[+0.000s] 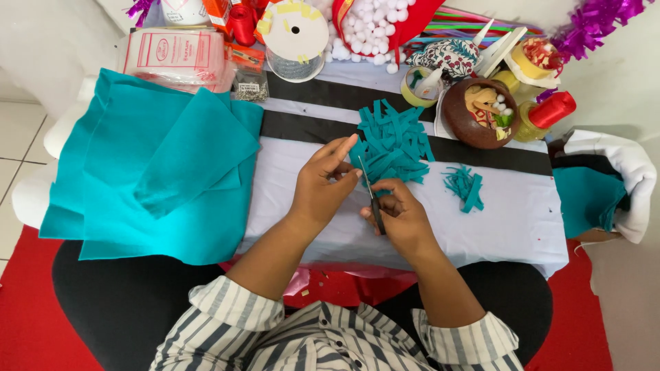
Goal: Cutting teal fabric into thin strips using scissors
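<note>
Two hands work over a small table covered in white cloth (481, 220) with two black stripes. The right hand (402, 218) is closed around one pair of scissors (375, 204), blades pointing up and away toward the left hand. The left hand (323, 182) pinches a teal felt strip (359, 159) between thumb and fingertips, held right at the scissor tips; whether the blades are open or meeting cannot be told.

Two heaps of cut strips lie beyond the hands: a big pile (393, 141) just past the left fingertips, too tangled to count, and a small pile (465, 187) of a few pieces off to the right, well apart from the right hand. The strips are short, flat, straight-edged and matte.

On the left, several large teal felt sheets (151, 172) lie stacked and folded, soft and draping over the table's edge. At the far side stand one round brown bowl (474, 113) of small bits, one white ribbon spool (297, 31), a heap of white pom-poms (371, 27), and two bunches of shiny purple tinsel (595, 24). The sleeves (227, 306) are striped.
</note>
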